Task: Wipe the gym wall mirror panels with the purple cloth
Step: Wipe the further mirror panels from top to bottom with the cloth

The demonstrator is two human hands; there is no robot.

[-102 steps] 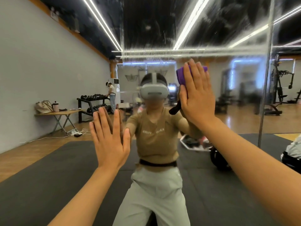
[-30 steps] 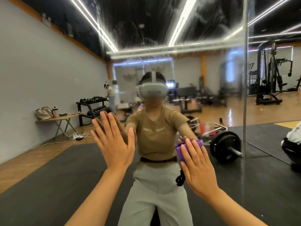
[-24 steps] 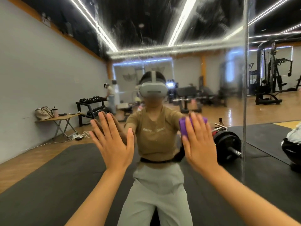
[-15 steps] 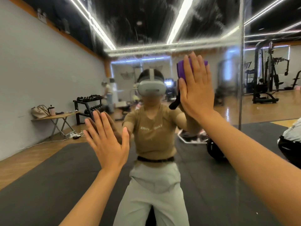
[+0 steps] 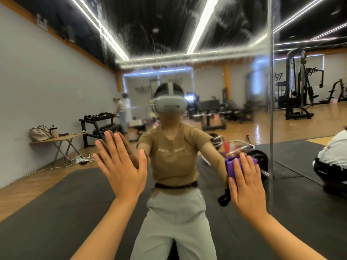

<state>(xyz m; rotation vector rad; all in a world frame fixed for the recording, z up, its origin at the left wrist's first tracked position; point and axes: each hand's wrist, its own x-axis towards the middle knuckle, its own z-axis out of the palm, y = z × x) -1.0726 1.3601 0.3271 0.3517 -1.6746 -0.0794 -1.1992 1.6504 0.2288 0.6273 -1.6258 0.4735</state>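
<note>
The person faces the mirror panel (image 5: 187, 25) with both arms extended. The right hand (image 5: 246, 182) lies flat, fingers straight and together, pressing the purple cloth (image 5: 231, 167) against the glass low on the panel, just left of the vertical seam (image 5: 270, 91). The grip here is apart: the cloth is pinned under the palm and fingers, not clenched. A dark strap or tail (image 5: 223, 198) hangs below the cloth. The left hand (image 5: 122, 166) is also apart, fingers spread, palm on the glass as a brace, holding nothing.

Assessment of the step in hand: this is a wiping pass on the panel left of the seam. Streaks and spatter show across the upper glass, so that area appears to need more work. To do it well, I judge the palm pressure should stay even, passes should overlap and run right up to the seam, and the bracing hand will leave prints that call for a final pass.

Count:
- Hands on glass: 2
- Purple cloth: 1
- Mirror panels in view: 2, divided by 1 seam
- Reflected folding surface (image 5: 56, 138): 1, carrying 1 bag (image 5: 39, 132)
- Reflected dumbbell rack (image 5: 99, 124): 1
- Other people visible: 2, of whom 1 is far off by the rack and 1 is crouched at the right edge (image 5: 332, 156)
</note>
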